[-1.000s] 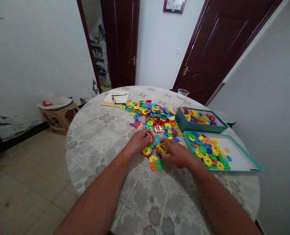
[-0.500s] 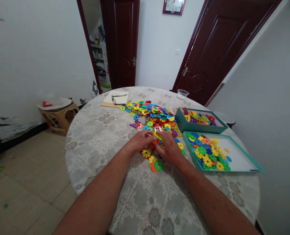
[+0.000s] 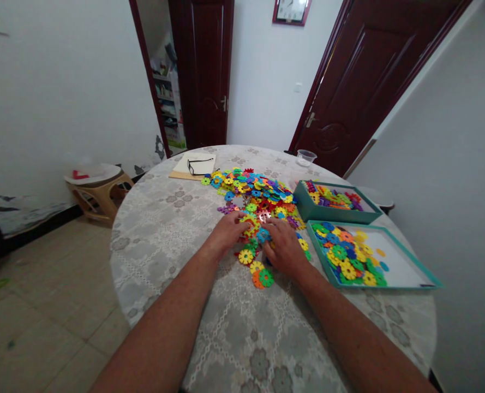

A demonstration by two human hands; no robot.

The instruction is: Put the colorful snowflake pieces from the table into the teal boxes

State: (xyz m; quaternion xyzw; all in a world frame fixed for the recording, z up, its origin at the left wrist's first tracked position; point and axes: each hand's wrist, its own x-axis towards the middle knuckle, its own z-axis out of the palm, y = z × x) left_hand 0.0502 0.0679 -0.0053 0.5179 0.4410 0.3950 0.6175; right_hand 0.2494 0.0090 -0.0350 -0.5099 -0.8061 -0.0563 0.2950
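Flower-shaped plastic discs lie in a loose heap [image 3: 258,185] on the round table. My left hand [image 3: 228,232] pinches a yellow-and-red piece of joined discs [image 3: 249,225] at its left side, just above the near part of the heap. Beside it, my right hand [image 3: 285,248] is over the discs with thumb and index finger apart, close to a blue disc [image 3: 263,235]. Its other fingers are partly hidden. Closer to me are a yellow disc [image 3: 246,256] and a green disc [image 3: 266,277] overlapping an orange one.
A teal box [image 3: 336,214] full of pieces stands at the right, with a shallow teal lid [image 3: 414,262] of discs before it. Eyeglasses [image 3: 199,165] rest on a pad at the back left. A clear plastic bowl [image 3: 305,158] sits near the far edge.
My hands have moved apart; the right has come away from the joined piece. That piece is now turned more towards me in my left hand, and the blue disc shows between the hands.
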